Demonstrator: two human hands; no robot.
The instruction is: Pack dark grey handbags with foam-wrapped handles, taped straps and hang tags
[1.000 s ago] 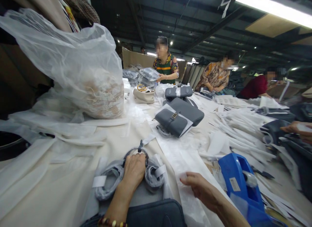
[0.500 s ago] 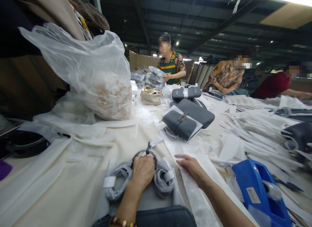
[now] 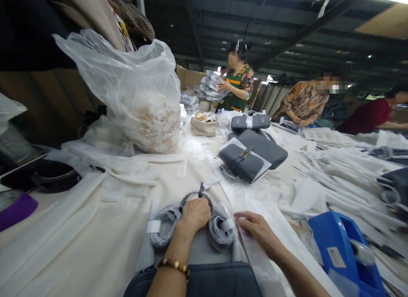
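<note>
A dark blue-grey handbag (image 3: 194, 280) lies in front of me, partly cut off by the lower edge of the view. My left hand (image 3: 196, 214), with a beaded bracelet on the wrist, is closed around its wrapped handle (image 3: 208, 196). On either side of that hand sit coiled straps in clear film, a left coil (image 3: 165, 229) and a right coil (image 3: 221, 232), each with a white band. Beside the bag, my right hand (image 3: 259, 233) pinches the edge of a clear plastic sheet (image 3: 255, 256) between thumb and fingers.
A finished grey handbag (image 3: 255, 152) lies ahead, near a beige pouch (image 3: 203, 127). A blue tape dispenser (image 3: 344, 250) stands at right by white paper strips (image 3: 347, 182). A large filled plastic bag (image 3: 153, 118) stands at left. Co-workers stand across the table.
My right fingers have closed at the plastic edge beside the bag. My left hand stays on the handle. The view has swung left, and a co-worker has lifted a stack of wrapped items.
</note>
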